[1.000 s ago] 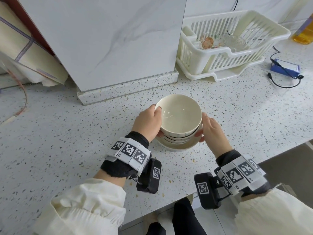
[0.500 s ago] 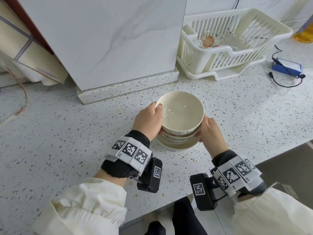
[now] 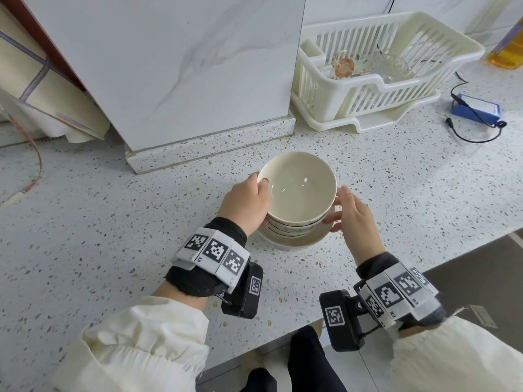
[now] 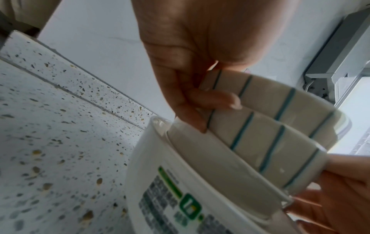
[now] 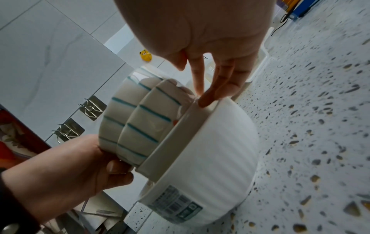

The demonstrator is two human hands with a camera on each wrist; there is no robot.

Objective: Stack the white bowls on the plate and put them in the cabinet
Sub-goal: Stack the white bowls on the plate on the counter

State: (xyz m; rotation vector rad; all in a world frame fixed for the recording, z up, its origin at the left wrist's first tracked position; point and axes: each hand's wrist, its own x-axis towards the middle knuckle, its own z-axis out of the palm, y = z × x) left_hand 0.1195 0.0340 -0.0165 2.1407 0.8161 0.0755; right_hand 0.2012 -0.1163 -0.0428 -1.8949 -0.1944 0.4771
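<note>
Head view: bright, even daylight, sharp across most of the frame. Soft, short shadows under the wrist cameras on the speckled counter [image 3: 85, 222]. 1 small glare spot inside the top bowl [image 3: 300, 190]. Straight edges bow toward the corners, wide-angle stretch.

Left wrist view: dimmer, backlit from a bright patch at the right edge; the left hand [image 4: 200, 55] in shade, close and soft. Label at the bottom blurred.

Right wrist view: bright; the right hand [image 5: 200, 31] overexposed at the top, counter specks smeared toward the right edge.
</note>
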